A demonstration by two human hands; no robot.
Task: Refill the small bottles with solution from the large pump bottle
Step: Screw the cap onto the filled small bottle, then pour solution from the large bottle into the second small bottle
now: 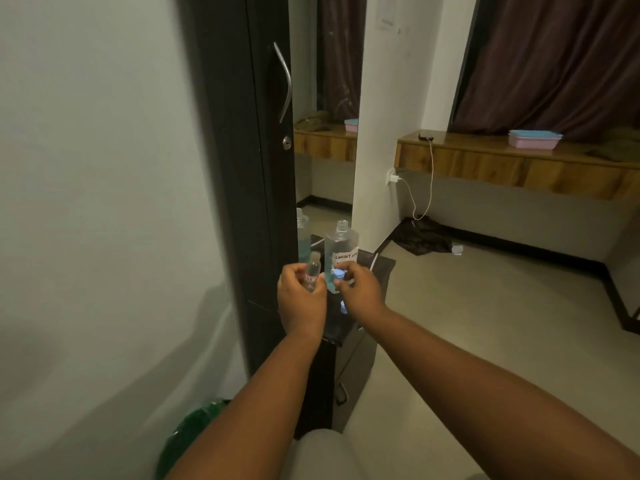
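Note:
My left hand [300, 299] holds a small clear bottle [312, 271] upright, its neck uncapped. Just to its right, my right hand [360, 289] pinches a small blue cap [338, 274] between its fingertips. Behind both hands stands the large clear bottle [341, 251] with blue solution in its lower part and a handwritten white label; its neck is open with no pump on it. It stands on a small dark cabinet top [381, 265]. Another small blue cap [343, 307] lies on that top below my right hand.
A tall dark wardrobe door [242, 150] with a metal handle stands at the left, beside a mirror [325, 133] that reflects the large bottle. A wooden shelf [502, 164] carries a pink tray at the back right. A green bag [194, 434] lies by the floor at the lower left.

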